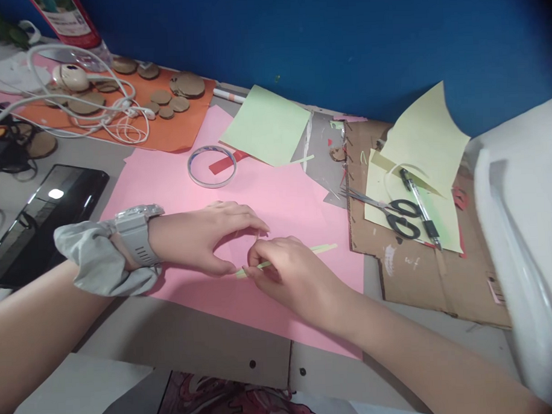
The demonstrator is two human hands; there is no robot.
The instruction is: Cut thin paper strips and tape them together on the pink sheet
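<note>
My right hand (289,270) is closed in a pinch on a narrow pale green paper strip (263,265), just above a pink sheet of paper (188,288). My left hand (209,236) lies over the same sheet, fingers stretched and arched, with the thumb tip close to the strip's left end. A watch and a grey scrunchie circle the left wrist. To the right of my right hand, pale yellow-green paper strips (325,249) show on the pink sheet. Beyond my left hand rests a tape roll (191,172), with a red paper strip (220,166) partly inside its ring.
Scissors (396,218), a pen (421,211) and pale yellow paper (430,135) lie on cardboard (414,280) at right. A green sheet (268,126) lies behind. At back left are cardboard discs (188,84), white cables (119,116) and a black device (50,221).
</note>
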